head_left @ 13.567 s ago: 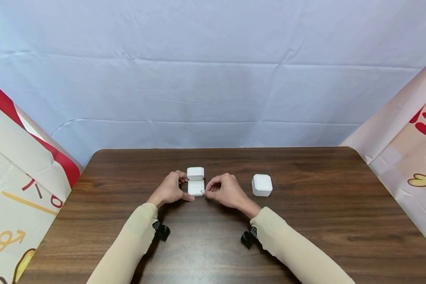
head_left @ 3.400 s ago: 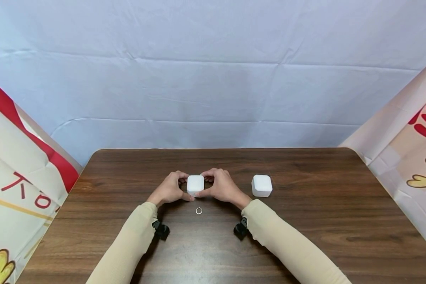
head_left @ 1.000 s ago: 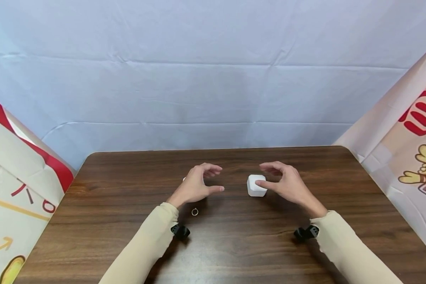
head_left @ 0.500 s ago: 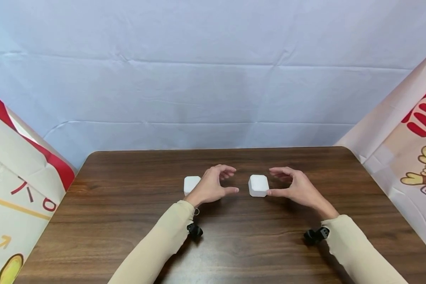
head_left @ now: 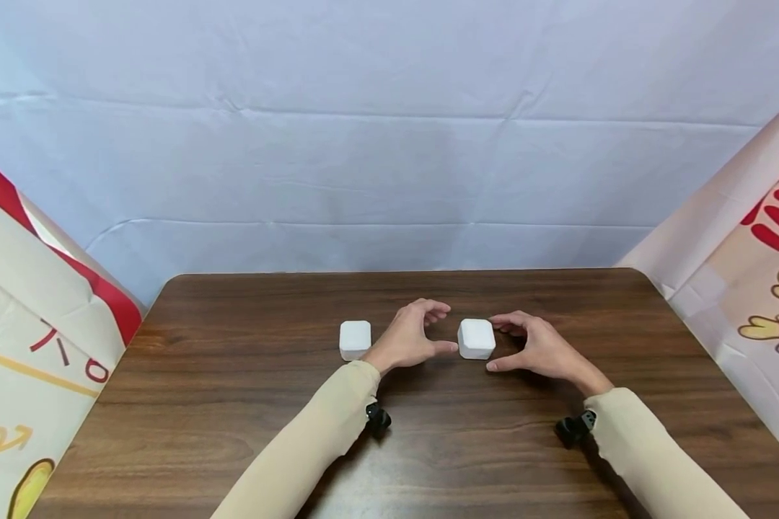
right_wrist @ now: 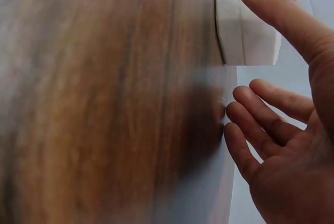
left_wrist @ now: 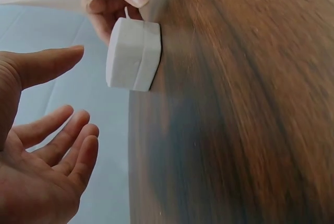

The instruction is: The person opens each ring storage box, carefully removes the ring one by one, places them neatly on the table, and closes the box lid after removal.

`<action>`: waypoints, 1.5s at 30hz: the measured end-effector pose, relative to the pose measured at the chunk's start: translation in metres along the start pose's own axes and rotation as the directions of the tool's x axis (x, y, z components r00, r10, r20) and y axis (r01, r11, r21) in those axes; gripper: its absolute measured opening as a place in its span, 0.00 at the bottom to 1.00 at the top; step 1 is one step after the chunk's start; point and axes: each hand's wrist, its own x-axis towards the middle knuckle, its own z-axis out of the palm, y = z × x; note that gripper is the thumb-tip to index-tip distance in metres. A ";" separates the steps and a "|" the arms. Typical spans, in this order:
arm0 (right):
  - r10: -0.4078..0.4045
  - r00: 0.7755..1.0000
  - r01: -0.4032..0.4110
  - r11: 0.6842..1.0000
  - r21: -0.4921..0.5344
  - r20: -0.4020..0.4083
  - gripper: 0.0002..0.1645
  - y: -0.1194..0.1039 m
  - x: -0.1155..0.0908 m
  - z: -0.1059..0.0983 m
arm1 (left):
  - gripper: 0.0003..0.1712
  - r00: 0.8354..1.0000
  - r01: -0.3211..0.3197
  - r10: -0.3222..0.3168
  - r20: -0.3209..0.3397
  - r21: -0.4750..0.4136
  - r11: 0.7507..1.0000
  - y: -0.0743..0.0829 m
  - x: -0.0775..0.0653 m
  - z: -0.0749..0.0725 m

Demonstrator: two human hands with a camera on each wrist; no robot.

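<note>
Two small white ring boxes with closed lids stand on the table. The right-hand box (head_left: 476, 339) is between my two hands. My left hand (head_left: 413, 335) is at its left side, thumb and fingers spread apart and holding nothing. My right hand (head_left: 537, 349) reaches round its right side, thumb toward the near corner and fingers toward the far one; in the right wrist view the thumb (right_wrist: 284, 18) overlaps the box. A thin pale tab (left_wrist: 127, 12) sticks up at this box in the left wrist view. The left-hand box (head_left: 355, 339) stands behind my left wrist.
The dark wood-grain table (head_left: 234, 404) fills the lower part of the head view. Its far edge meets a pale hanging cloth (head_left: 389, 158). Printed cloths (head_left: 39, 346) hang at both sides. A black wrist camera (head_left: 378, 418) sits at my left cuff.
Earlier I opened the left-hand box, a ring came to lie on the table, and the box was closed. Both hands then moved right to the other box. My left sleeve now hides the ring.
</note>
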 end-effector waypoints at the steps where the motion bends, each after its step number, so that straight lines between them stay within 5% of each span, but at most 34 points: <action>1: 0.001 1.000 -0.001 1.000 -0.003 0.005 0.50 0.001 0.000 0.000 | 0.33 1.000 -0.001 0.001 -0.001 0.002 1.000 0.001 0.001 0.001; 23: -0.035 0.999 0.036 0.999 -0.025 0.039 0.52 0.003 0.010 0.005 | 0.35 1.000 0.020 -0.021 0.014 0.089 0.996 0.006 0.012 0.024; 45: -0.039 0.998 0.041 0.998 -0.051 0.051 0.39 0.003 0.016 0.011 | 0.41 0.996 0.055 -0.067 0.062 0.184 0.981 0.004 0.021 0.037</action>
